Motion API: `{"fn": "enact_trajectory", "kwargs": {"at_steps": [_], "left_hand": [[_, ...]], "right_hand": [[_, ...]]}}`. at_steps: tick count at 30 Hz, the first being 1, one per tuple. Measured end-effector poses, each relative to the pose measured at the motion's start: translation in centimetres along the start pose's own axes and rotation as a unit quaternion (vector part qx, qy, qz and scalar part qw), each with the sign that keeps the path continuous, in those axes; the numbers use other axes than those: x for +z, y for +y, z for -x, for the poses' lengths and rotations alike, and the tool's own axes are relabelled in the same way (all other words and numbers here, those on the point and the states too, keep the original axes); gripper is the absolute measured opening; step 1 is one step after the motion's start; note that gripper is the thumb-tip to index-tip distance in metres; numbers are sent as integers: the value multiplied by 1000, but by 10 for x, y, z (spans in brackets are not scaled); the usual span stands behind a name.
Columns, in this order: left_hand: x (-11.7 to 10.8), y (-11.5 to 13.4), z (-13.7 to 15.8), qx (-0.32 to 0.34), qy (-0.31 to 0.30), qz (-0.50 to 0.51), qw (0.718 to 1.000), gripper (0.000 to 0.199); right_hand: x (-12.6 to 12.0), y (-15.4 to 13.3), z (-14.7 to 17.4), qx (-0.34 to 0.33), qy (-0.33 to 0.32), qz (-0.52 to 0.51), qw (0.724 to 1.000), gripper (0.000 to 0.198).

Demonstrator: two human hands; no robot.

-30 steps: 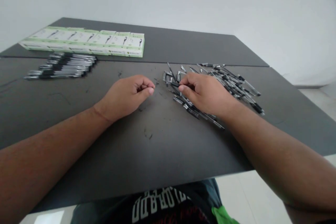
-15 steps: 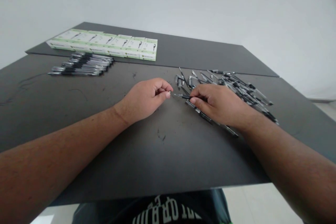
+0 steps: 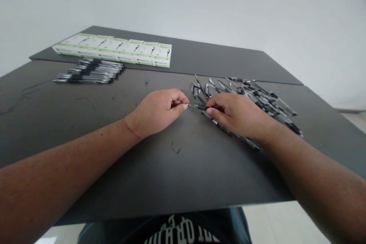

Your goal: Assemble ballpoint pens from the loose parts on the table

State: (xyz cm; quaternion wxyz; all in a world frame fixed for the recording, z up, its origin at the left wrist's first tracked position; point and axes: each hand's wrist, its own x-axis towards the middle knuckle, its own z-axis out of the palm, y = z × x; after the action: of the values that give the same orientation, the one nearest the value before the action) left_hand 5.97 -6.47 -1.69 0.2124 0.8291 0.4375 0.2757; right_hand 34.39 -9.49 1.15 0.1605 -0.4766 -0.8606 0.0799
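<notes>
In the head view my right hand (image 3: 234, 112) is closed around a gel pen (image 3: 202, 107) with a black grip, its point turned left. My left hand (image 3: 162, 108) is pinched shut at the pen's point. A small shiny pen tip piece (image 3: 188, 104) shows at the edge of its thumb and forefinger, mostly covered by them. Beneath and beside my right hand lie loose pens and pen parts. One transparent pen (image 3: 246, 143) rests on the table close below that hand.
A heap of loose pens (image 3: 268, 103) spreads to the right on the dark table (image 3: 160, 175). Caps and thin refills (image 3: 197, 87) lie behind my right hand. At the back left, a row of pens (image 3: 91, 71) sits before several green-and-white boxes (image 3: 137, 52).
My left hand has moved slightly right and down, bringing the small piece from a gap away to the pen's point. My right hand has hardly moved.
</notes>
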Motion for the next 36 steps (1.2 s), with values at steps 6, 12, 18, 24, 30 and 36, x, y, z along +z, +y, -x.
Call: {"fn": "enact_trajectory", "kwargs": {"at_steps": [6, 12, 18, 24, 30, 36], "left_hand": [[3, 0, 0, 22, -3, 6, 1000, 24], [4, 3, 1, 38, -22, 16, 999, 25], [3, 5, 3, 46, -30, 10, 998, 24], [3, 7, 4, 40, -20, 22, 999, 20], [2, 7, 5, 51, -14, 33, 998, 17], [2, 7, 5, 55, -17, 28, 998, 17]], "right_hand": [[4, 2, 2, -27, -2, 6, 1000, 14], [3, -1, 2, -44, -13, 5, 999, 17], [4, -8, 3, -41, -27, 6, 999, 20], [3, -12, 2, -20, -43, 7, 999, 22], [2, -15, 4, 3, -39, -18, 999, 18], [0, -16, 4, 38, -23, -22, 999, 8]]}}
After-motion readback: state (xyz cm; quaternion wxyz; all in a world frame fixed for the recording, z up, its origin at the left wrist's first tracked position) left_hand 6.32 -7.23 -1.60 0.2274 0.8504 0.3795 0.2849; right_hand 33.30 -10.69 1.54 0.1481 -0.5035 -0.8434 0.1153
